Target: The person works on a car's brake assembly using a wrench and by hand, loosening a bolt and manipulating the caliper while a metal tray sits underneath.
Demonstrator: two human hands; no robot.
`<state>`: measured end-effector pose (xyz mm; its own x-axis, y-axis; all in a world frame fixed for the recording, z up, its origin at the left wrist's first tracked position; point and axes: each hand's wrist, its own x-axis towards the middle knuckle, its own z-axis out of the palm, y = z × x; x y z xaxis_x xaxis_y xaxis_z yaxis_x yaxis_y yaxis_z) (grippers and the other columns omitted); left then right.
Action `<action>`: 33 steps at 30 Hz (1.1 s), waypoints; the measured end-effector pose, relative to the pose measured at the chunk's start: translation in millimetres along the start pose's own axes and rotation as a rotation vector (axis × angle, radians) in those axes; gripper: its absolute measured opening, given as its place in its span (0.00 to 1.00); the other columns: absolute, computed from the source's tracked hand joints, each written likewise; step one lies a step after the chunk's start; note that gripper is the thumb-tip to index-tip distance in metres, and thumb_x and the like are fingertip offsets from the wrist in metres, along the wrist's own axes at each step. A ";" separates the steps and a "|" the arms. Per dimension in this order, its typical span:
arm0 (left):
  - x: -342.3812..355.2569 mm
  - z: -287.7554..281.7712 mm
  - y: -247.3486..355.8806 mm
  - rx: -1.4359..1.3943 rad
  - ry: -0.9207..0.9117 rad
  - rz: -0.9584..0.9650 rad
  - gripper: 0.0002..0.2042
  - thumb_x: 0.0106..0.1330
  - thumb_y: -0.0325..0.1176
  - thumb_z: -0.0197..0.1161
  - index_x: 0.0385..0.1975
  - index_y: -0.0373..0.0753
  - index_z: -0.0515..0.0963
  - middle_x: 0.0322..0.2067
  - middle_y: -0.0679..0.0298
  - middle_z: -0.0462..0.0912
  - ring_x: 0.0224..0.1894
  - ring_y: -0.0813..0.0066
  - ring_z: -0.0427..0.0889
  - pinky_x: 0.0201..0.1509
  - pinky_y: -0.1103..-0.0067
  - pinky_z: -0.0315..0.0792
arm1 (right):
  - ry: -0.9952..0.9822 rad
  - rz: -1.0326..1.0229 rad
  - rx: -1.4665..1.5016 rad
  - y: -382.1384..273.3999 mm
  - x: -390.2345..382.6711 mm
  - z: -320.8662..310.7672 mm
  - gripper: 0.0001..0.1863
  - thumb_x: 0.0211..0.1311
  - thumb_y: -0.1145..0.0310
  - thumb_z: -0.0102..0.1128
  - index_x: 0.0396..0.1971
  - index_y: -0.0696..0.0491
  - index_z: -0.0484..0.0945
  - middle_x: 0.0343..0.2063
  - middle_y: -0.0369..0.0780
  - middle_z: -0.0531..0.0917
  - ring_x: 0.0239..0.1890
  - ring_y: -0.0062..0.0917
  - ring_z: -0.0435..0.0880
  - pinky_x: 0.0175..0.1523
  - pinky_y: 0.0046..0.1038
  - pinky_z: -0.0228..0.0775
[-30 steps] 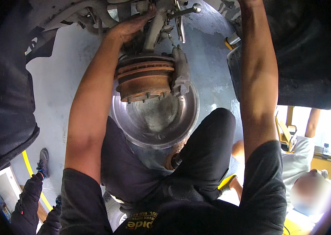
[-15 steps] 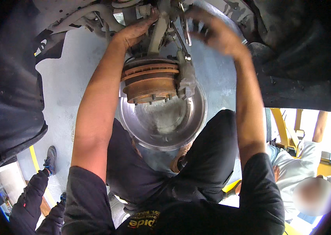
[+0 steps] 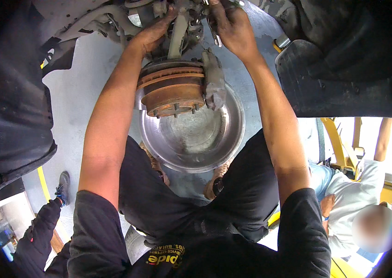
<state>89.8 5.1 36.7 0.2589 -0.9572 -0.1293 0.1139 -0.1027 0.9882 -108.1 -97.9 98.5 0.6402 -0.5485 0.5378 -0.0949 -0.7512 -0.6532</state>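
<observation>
My left hand (image 3: 154,32) is closed against a suspension part beside the grey vertical arm (image 3: 178,32), its fingertips partly hidden. My right hand (image 3: 230,30) is closed around a silver hand tool (image 3: 216,39) to the right of that arm; the tool's head is hidden. Below both hands are the rusty brake disc and hub (image 3: 172,96) with protruding studs, and a dirty grey caliper (image 3: 213,81) on the disc's right side. A wide metal basin (image 3: 191,153) lies beneath the hub, between my knees.
Black wheel-well liners (image 3: 15,116) flank the work at left and right. A co-worker in a light shirt (image 3: 349,190) is at lower right near a yellow metal frame (image 3: 332,139). Another person's shoe and dark-trousered leg (image 3: 45,222) are at lower left.
My right hand has come down and leftward from the top right onto the silver tool and closed there. My left hand stays among the suspension parts, shifted only slightly.
</observation>
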 end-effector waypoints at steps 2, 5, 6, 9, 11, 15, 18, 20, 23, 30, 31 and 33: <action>2.4 -1.2 -0.8 0.025 -0.009 0.030 0.53 0.63 0.79 0.50 0.78 0.42 0.51 0.77 0.54 0.51 0.79 0.57 0.47 0.80 0.59 0.42 | 0.056 -0.092 0.034 7.3 8.9 7.5 0.23 0.79 0.58 0.50 0.29 0.64 0.73 0.22 0.56 0.74 0.26 0.45 0.74 0.34 0.43 0.63; 1.3 -0.4 -2.7 0.068 0.070 0.060 0.54 0.63 0.78 0.50 0.78 0.42 0.50 0.78 0.54 0.48 0.80 0.57 0.44 0.80 0.59 0.41 | 0.129 -0.121 -0.063 19.7 24.7 15.9 0.24 0.79 0.56 0.50 0.30 0.63 0.75 0.21 0.56 0.74 0.24 0.50 0.73 0.33 0.45 0.63; -0.9 1.0 -3.3 0.083 0.108 0.070 0.54 0.63 0.78 0.50 0.79 0.43 0.49 0.79 0.54 0.47 0.80 0.57 0.43 0.81 0.60 0.40 | 0.093 -0.121 -0.111 23.2 32.7 16.8 0.25 0.79 0.55 0.50 0.29 0.64 0.75 0.21 0.56 0.74 0.23 0.49 0.73 0.32 0.45 0.63; -8.2 4.5 -1.3 0.073 0.146 0.002 0.55 0.61 0.79 0.51 0.79 0.44 0.48 0.80 0.54 0.42 0.81 0.56 0.38 0.81 0.59 0.38 | 0.007 -0.140 -0.131 32.8 62.8 21.5 0.25 0.77 0.54 0.51 0.29 0.64 0.77 0.20 0.53 0.76 0.21 0.44 0.74 0.30 0.43 0.65; -10.8 6.0 2.7 0.091 0.088 0.045 0.57 0.59 0.81 0.50 0.79 0.45 0.48 0.80 0.54 0.39 0.81 0.55 0.36 0.81 0.58 0.37 | -0.009 -0.170 0.016 39.0 74.4 24.3 0.25 0.77 0.53 0.51 0.31 0.62 0.78 0.19 0.48 0.78 0.19 0.38 0.74 0.27 0.40 0.66; -15.4 9.0 7.5 0.152 0.085 0.054 0.61 0.52 0.86 0.49 0.80 0.47 0.48 0.80 0.53 0.36 0.81 0.53 0.32 0.81 0.56 0.35 | -0.200 0.319 0.219 44.2 86.1 24.2 0.23 0.77 0.52 0.50 0.36 0.58 0.80 0.20 0.39 0.78 0.19 0.26 0.75 0.24 0.32 0.66; -19.4 10.6 9.9 0.273 0.144 0.023 0.62 0.50 0.88 0.46 0.79 0.48 0.48 0.80 0.53 0.37 0.81 0.51 0.33 0.80 0.54 0.36 | -0.205 0.340 0.221 40.6 84.5 23.3 0.22 0.78 0.52 0.49 0.38 0.58 0.80 0.21 0.39 0.78 0.21 0.26 0.76 0.24 0.31 0.66; -23.0 11.1 10.4 0.274 0.152 0.024 0.63 0.49 0.89 0.45 0.79 0.48 0.49 0.80 0.53 0.38 0.81 0.50 0.34 0.80 0.53 0.37 | -0.126 0.304 0.178 36.4 79.8 25.2 0.22 0.77 0.53 0.51 0.38 0.60 0.80 0.22 0.45 0.80 0.21 0.33 0.78 0.26 0.36 0.69; -25.7 11.4 13.5 0.288 0.176 0.028 0.63 0.48 0.89 0.47 0.79 0.47 0.51 0.80 0.52 0.42 0.81 0.50 0.38 0.79 0.52 0.39 | 0.109 -0.305 -0.223 30.1 61.7 27.3 0.21 0.76 0.57 0.53 0.40 0.63 0.79 0.27 0.55 0.82 0.26 0.48 0.82 0.32 0.44 0.72; -33.2 19.5 19.0 0.225 0.279 0.067 0.59 0.51 0.82 0.59 0.76 0.42 0.59 0.77 0.51 0.53 0.80 0.55 0.46 0.79 0.54 0.44 | 0.145 -0.139 0.008 1.6 5.7 28.2 0.16 0.77 0.63 0.51 0.36 0.62 0.80 0.29 0.57 0.81 0.33 0.54 0.82 0.37 0.49 0.71; -35.0 19.7 19.7 0.212 0.282 0.061 0.58 0.52 0.81 0.61 0.76 0.41 0.59 0.77 0.51 0.54 0.80 0.55 0.47 0.79 0.55 0.45 | 0.159 -0.222 -0.077 -3.1 1.0 28.8 0.14 0.76 0.64 0.53 0.36 0.61 0.79 0.28 0.55 0.81 0.32 0.53 0.82 0.37 0.47 0.72; -38.1 20.0 19.3 0.168 0.306 0.024 0.57 0.53 0.78 0.64 0.75 0.40 0.61 0.76 0.51 0.56 0.79 0.54 0.49 0.79 0.56 0.47 | 0.218 -0.407 -0.229 -7.4 -13.6 29.1 0.11 0.76 0.65 0.55 0.38 0.58 0.77 0.28 0.50 0.82 0.30 0.51 0.82 0.37 0.44 0.75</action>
<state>62.9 34.2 62.4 0.5384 -0.8368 -0.0998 -0.0484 -0.1489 0.9877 -94.0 -74.2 80.5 0.4889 -0.2400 0.8387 -0.0508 -0.9676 -0.2473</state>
